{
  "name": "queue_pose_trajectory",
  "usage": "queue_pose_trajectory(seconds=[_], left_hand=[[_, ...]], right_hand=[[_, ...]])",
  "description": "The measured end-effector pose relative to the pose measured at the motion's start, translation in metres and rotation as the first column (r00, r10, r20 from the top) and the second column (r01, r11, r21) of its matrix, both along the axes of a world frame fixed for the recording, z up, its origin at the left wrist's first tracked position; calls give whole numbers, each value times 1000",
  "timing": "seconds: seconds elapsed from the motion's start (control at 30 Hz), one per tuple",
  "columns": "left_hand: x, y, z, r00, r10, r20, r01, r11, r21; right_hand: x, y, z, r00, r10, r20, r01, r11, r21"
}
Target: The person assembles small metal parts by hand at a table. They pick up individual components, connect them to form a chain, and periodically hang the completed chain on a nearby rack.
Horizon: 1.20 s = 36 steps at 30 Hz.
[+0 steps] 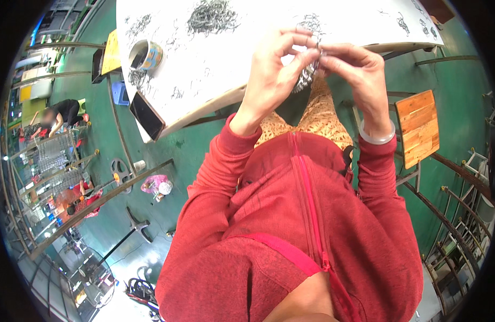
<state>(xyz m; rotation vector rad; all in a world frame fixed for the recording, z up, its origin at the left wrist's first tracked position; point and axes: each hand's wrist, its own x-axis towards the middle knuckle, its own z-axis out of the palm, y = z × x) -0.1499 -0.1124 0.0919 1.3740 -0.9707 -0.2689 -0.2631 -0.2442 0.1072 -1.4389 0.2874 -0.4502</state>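
Note:
Above the near edge of the white table (218,67), both hands meet around a hanging bunch of small shiny metal pieces (305,79). My left hand (277,70) pinches at its top with thumb and fingers. From the other side my right hand (360,68) is closed at the same spot, thumb against forefinger. The exact kind of the pieces is too small to tell. Just beyond my fingers lies a little heap of similar metal pieces (310,21). A larger pile of dark thin metal pieces (212,16) lies farther left on the table.
A round patterned tub (152,55) stands at the table's left, near a dark phone (146,115) at the corner. Loose pieces (176,92) are scattered there. A wooden stool (418,129) is at my right. Far left, a person (59,118) bends near metal racks.

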Motion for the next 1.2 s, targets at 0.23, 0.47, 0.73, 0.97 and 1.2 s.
queue_pose_trajectory(seconds=[0.23, 0.47, 0.73, 0.97, 1.2], left_hand=[[-5, 17, 11, 923, -220, -316, 267, 957, 116], [-1, 13, -18, 878, -331, -347, 358, 933, 15], [-7, 16, -13, 874, -317, -368, 353, 935, 35], [-14, 10, -26, 913, -237, -331, 259, 966, 21], [-10, 6, -9, 945, -133, -300, 157, 986, 59]], right_hand=[[-2, -53, 7, 980, 114, -160, -116, 993, -1], [114, -161, -88, 962, -274, 14, 185, 611, -770], [163, -203, -127, 940, -322, 113, 280, 537, -796], [98, -137, -75, 987, -160, -18, 160, 964, 212], [26, -40, 0, 985, 93, -147, -84, 994, 64]])
